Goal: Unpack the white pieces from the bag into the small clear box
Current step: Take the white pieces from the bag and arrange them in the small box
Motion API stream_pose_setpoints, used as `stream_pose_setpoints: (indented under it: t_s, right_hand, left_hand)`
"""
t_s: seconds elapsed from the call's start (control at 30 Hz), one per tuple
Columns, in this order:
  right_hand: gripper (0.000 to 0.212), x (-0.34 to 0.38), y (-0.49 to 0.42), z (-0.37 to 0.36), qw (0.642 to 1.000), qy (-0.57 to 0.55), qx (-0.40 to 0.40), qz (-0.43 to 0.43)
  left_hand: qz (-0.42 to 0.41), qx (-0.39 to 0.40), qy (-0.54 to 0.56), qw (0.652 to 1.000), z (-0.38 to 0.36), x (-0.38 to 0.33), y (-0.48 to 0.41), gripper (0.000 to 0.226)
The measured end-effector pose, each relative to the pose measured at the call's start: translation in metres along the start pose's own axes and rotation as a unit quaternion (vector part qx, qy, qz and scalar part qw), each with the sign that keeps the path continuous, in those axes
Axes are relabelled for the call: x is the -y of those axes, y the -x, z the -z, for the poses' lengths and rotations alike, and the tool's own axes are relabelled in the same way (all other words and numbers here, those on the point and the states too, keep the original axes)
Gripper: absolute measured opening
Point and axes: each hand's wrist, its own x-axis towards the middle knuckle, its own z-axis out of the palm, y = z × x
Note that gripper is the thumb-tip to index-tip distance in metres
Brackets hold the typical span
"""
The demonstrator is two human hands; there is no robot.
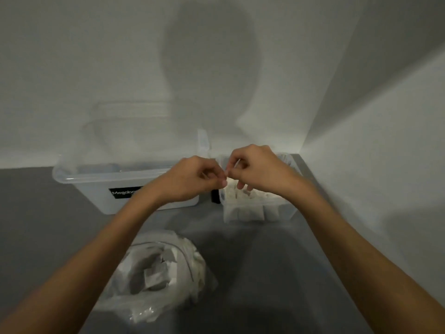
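Observation:
A clear plastic bag (159,268) lies open on the grey table near me, with several white pieces inside. The small clear box (279,210) stands at the back right by the wall corner and holds several white pieces (245,208). My left hand (192,182) and my right hand (257,167) meet just above the box's left edge. Both pinch one small thin white piece (237,163) between their fingertips; most of it is hidden by the fingers.
A larger clear bin (91,182) with a black label stands at the back left, its lid leaning against the wall behind it. White walls close the back and the right side. The grey table (265,273) spreads between bag and box.

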Motion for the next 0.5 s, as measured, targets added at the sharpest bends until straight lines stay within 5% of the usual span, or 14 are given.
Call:
stream_pose_setpoints:
  t_s: [0.3,0.5]
  right_hand:
    - [0.007,0.066,0.038,-0.106,0.984,-0.050,0.161,0.060]
    - [0.018,0.068,0.053,-0.170,0.982,0.059,0.170,0.053]
  left_hand:
    - [0.143,0.232,-0.004,0.962,0.020,0.071,0.133,0.015]
    - [0.139,0.180,-0.093,0.969,-0.044,0.113,0.129,0.022]
